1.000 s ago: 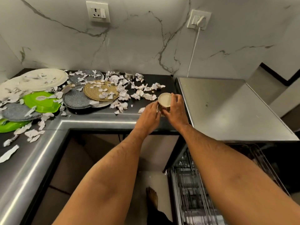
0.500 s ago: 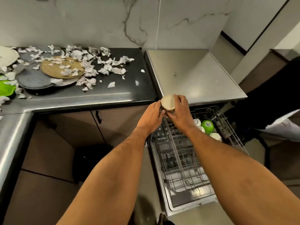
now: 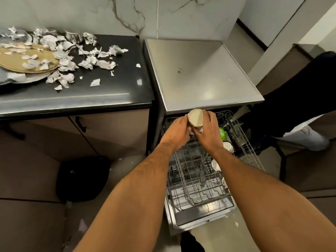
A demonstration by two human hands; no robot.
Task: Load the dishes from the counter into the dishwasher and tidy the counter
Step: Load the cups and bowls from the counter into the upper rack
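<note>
Cup: a small round cream cup [image 3: 195,119] is held up over the back end of the pulled-out wire dishwasher rack [image 3: 196,182], just in front of the steel dishwasher top [image 3: 200,73].
Tilt: its flat round end faces up at us. Its long way points down into the rack.
Left hand [image 3: 177,132]: fingers curl on the cup's left side.
Right hand [image 3: 209,132]: fingers wrap its right side. Both are equally near.
Below: 1 green cup [image 3: 222,134] sits in the rack to the right.
Counter: torn white paper scraps [image 3: 87,60] and a flat tan plate [image 3: 23,60] wait, well apart.
</note>
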